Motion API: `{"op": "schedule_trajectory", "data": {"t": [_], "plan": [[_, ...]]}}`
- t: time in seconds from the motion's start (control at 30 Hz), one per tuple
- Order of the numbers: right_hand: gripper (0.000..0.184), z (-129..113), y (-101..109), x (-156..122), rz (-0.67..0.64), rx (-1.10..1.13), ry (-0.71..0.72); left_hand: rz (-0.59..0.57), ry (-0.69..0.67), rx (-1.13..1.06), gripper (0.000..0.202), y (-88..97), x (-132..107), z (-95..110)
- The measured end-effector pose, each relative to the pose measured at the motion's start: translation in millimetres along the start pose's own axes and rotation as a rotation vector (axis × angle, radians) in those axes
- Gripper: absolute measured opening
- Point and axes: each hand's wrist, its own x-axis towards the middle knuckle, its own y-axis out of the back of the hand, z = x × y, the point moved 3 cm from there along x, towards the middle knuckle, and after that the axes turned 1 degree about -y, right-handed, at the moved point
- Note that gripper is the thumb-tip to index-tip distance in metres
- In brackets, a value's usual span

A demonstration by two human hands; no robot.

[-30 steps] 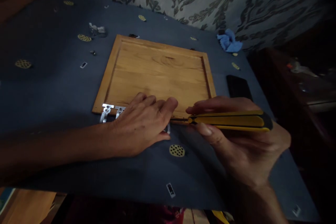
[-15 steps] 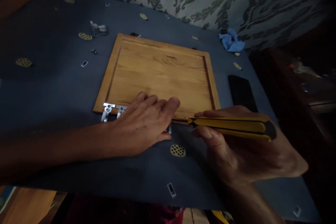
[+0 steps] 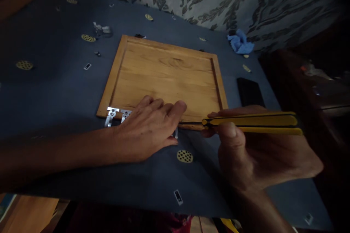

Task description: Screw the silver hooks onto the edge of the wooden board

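Screwdriver gripped in right hand, probably for screwing at near edge of wooden panel. Cannot tell grip of left hand. Likely needs steady turning next.

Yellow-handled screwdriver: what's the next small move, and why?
Probably a slight turn of the yellow-handled screwdriver with the right hand, which grips its handle. Its shaft runs along the near edge of the framed wooden panel to the left hand, which partly covers the metal brackets. The tip is hidden, so I can't confirm it's seated.
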Motion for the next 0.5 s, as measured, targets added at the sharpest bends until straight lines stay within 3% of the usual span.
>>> {"op": "schedule_trajectory", "data": {"t": [0.17, 0.37, 0.5], "plan": [[0.008, 0.6, -3.0, 2.5, -0.001, 0.009, -0.001, -0.008, 0.002, 0.009, 0.043, 0.5, 0.6, 0.6], [0.014, -4.6, -3.4, 6.7, -0.049, 0.075, 0.109, -0.002, 0.0, 0.0, 0.039, 1.0, -0.6, 0.4], [0.023, -9.7, -3.2, 13.2, -0.143, 0.141, 0.048, -0.006, -0.01, -0.003, 0.041, 1.2, -0.8, -0.1]]}}
